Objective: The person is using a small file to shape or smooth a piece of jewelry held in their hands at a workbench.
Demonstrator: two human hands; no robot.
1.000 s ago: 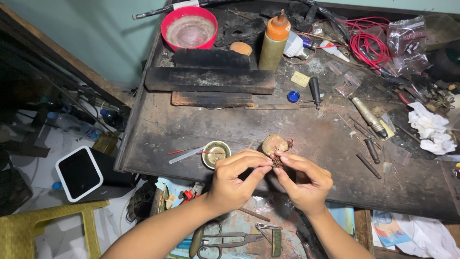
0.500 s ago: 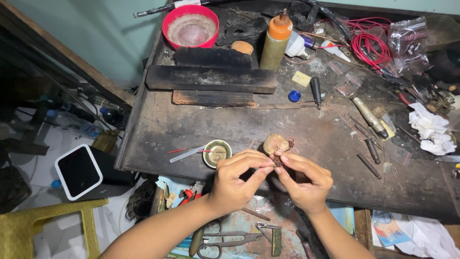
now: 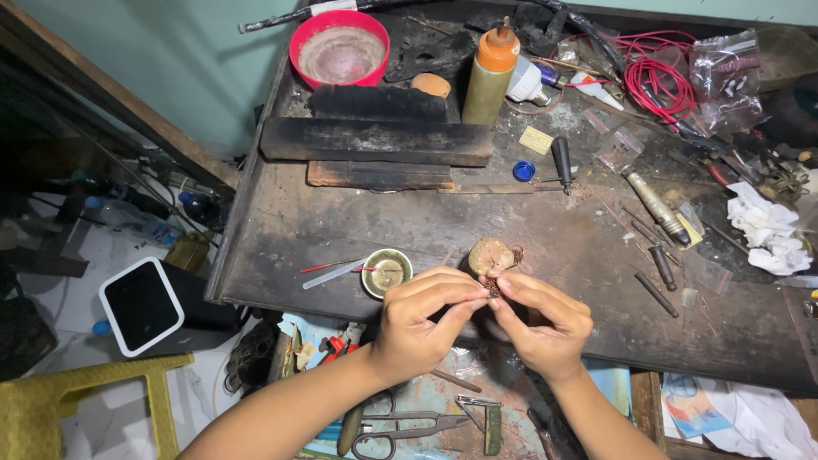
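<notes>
Head view shows my left hand (image 3: 419, 322) and right hand (image 3: 538, 324) meeting fingertip to fingertip, both pinched narrowly on a tiny dark piece (image 3: 492, 288) held over the near edge of the worktop (image 3: 281, 230). It looks mid-job to me; how much remains I cannot tell. Just beyond the fingers sits a round tan lump (image 3: 491, 255), and to its left a small green-rimmed dish (image 3: 387, 273). Farther back stand an orange-capped bottle (image 3: 491, 75) and a red bowl (image 3: 339, 47).
</notes>
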